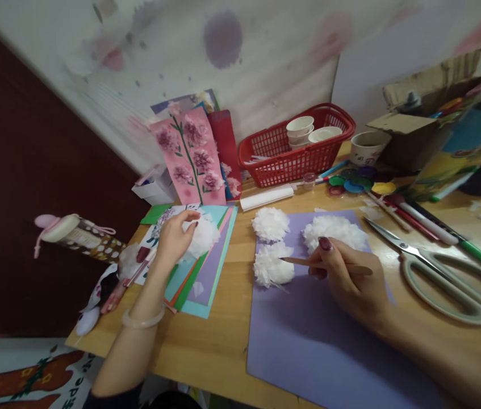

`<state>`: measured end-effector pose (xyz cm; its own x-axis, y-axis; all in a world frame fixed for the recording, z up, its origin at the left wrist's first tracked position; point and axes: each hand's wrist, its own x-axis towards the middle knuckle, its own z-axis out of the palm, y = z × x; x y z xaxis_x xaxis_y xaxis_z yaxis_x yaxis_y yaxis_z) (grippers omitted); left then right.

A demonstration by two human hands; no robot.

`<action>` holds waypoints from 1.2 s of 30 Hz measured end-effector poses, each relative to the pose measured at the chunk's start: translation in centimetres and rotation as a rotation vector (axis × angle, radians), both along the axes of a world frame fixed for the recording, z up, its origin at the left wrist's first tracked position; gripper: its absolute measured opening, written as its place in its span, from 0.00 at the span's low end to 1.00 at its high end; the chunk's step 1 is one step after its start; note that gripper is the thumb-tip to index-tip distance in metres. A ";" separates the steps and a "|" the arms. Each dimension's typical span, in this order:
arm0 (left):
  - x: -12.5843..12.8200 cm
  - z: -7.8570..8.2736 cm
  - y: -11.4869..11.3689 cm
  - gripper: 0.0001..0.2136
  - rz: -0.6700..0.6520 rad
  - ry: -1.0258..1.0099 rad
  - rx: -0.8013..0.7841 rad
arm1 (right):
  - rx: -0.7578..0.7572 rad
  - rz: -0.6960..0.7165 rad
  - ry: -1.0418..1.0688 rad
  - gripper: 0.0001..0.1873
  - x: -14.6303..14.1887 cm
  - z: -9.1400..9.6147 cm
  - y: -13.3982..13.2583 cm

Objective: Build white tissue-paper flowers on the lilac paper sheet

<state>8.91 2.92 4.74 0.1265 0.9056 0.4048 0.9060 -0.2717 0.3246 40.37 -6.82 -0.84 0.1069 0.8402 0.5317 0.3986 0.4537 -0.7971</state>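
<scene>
My right hand (351, 272) grips a plain wooden pencil (304, 262); its dark point lies over a white ruffled paper flower (272, 267) at the left edge of a purple sheet (291, 341). Above that sits another white flower (271, 224), and a wider white ruffled mass (334, 230) lies behind my right fingers. On the left, my left hand (176, 236) has its thumb and index finger curled at a white paper flower (204, 237) over a stack of coloured paper (189, 295). Its other fingers are hidden.
Large scissors (448, 278) lie partly open at the right, near markers (448, 233) and paint pots (355, 184). Behind stand a red basket (283, 165) with white cups, a paper cup (368, 149) and a pink flower picture (193, 159). A bottle (82, 236) stands left.
</scene>
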 end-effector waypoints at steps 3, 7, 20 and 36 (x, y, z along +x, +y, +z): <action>0.0 -0.2 2.5 0.12 -0.005 0.009 0.006 | 0.032 -0.018 -0.064 0.30 0.2 -0.2 0.2; 0.2 -0.2 5.1 0.15 -0.083 0.024 -0.080 | 0.070 -0.020 -0.085 0.30 0.3 -0.4 0.3; 4.9 3.2 -1.5 0.27 -0.186 -0.451 -0.296 | 0.066 0.079 0.025 0.30 0.2 0.0 -0.3; 12.7 -2.3 -6.3 0.25 -0.313 -0.357 -0.441 | 0.100 0.003 -0.006 0.30 0.5 -0.2 0.0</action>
<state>21.56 -3.34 2.43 0.3376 0.9387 0.0694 0.6216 -0.2777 0.7325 40.89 -6.84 -1.01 0.1007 0.7834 0.6133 0.4017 0.5319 -0.7455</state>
